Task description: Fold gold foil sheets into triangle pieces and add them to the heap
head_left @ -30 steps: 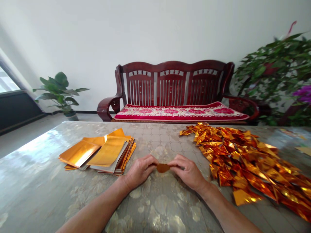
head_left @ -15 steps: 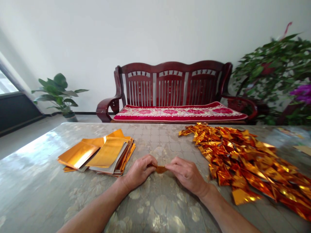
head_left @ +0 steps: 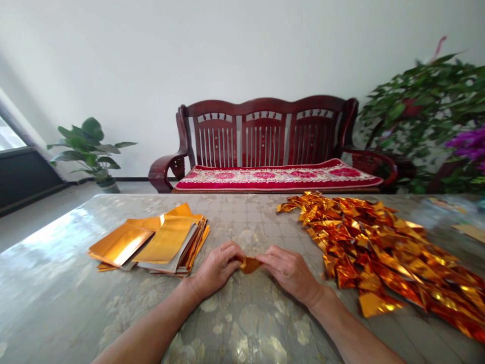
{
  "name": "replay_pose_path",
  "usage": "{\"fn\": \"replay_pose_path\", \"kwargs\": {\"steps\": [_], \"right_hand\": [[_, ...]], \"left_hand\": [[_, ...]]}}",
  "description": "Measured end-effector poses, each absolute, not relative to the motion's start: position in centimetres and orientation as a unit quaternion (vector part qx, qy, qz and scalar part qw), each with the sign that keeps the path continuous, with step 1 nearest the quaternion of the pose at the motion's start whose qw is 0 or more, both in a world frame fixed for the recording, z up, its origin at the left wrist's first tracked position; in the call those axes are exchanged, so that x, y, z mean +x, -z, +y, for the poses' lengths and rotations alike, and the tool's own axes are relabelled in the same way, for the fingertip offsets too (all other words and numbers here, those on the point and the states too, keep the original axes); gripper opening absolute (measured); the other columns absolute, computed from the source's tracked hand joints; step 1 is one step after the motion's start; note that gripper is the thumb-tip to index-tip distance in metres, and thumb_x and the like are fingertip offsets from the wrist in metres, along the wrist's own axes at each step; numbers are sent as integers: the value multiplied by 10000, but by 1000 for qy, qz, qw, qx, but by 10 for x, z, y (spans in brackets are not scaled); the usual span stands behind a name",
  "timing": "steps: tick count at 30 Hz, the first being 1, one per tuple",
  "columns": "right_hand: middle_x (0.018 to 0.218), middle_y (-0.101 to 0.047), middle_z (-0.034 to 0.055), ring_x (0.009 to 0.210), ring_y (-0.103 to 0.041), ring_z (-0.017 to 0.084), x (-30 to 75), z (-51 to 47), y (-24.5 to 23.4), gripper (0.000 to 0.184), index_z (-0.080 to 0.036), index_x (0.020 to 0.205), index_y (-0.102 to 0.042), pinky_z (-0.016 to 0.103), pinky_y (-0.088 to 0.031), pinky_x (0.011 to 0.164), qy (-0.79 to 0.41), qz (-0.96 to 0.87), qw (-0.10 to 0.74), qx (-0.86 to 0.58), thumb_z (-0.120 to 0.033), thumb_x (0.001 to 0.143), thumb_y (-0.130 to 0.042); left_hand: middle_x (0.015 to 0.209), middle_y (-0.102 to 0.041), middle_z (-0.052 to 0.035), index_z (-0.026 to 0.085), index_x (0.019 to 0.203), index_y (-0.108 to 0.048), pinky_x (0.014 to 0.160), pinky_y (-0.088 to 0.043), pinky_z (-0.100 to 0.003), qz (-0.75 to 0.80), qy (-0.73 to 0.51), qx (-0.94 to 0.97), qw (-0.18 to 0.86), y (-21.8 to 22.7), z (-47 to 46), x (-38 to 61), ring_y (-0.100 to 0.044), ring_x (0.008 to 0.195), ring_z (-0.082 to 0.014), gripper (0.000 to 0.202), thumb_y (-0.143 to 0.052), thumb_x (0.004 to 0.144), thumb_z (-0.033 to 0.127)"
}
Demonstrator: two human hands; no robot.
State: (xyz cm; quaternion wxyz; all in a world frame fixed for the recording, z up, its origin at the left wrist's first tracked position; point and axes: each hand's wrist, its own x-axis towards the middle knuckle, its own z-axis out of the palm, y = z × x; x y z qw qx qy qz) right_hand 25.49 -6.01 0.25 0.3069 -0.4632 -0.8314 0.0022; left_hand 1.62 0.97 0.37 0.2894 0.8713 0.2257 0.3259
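A small folded piece of gold foil paper (head_left: 250, 264) is held between my two hands, just above or on the table's middle. My left hand (head_left: 220, 268) pinches its left end, and my right hand (head_left: 290, 270) pinches the right end with thumb and fingertips. Much of the piece is hidden behind the fingers. To the left lies a loose stack of flat gold foil sheets (head_left: 166, 240), some with pale undersides. On the right spreads a large heap of folded, shiny gold foil pieces (head_left: 364, 242).
The table (head_left: 242, 313) has a glossy, flower-patterned cover. A clear plastic bag (head_left: 447, 210) lies at its far right. Beyond the table stand a dark red wooden bench (head_left: 265, 136) with a red floral cushion, a potted plant (head_left: 91, 146) and a leafy plant (head_left: 420, 111).
The foil piece has tilted and shows more of its face between my fingers. Both hands stay almost in place; the whole view has shifted slightly.
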Motion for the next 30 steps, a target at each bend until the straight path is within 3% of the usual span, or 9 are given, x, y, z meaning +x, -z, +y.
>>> {"fn": "replay_pose_path", "kwargs": {"steps": [7,22,30], "right_hand": [[841,-675,30,779,-651,148,255,-59,2,130,-215,1021,-681,236,-481,687,30,-829,351,-436,-234,965,-565],[737,-579,4,668,-573,133,251,-61,-4,147,-199,918,-634,235,-401,613,82,-832,351,-421,-171,978,-503],[800,-603,20,733,-602,137,254,-60,-1,176,-202,968,-639,221,-433,646,30,-828,358,-431,-134,975,-476]], "left_hand": [[839,-595,0,177,839,-602,709,-426,-218,263,-325,863,284,-2,10,16,-563,786,-126,91,-587,864,91],[688,-550,47,164,728,-552,618,-376,-198,309,-336,827,327,0,9,16,-501,646,-97,149,-676,806,141],[748,-582,31,168,814,-589,652,-400,-204,284,-326,842,322,3,11,13,-532,695,-106,63,-618,867,152]]}}
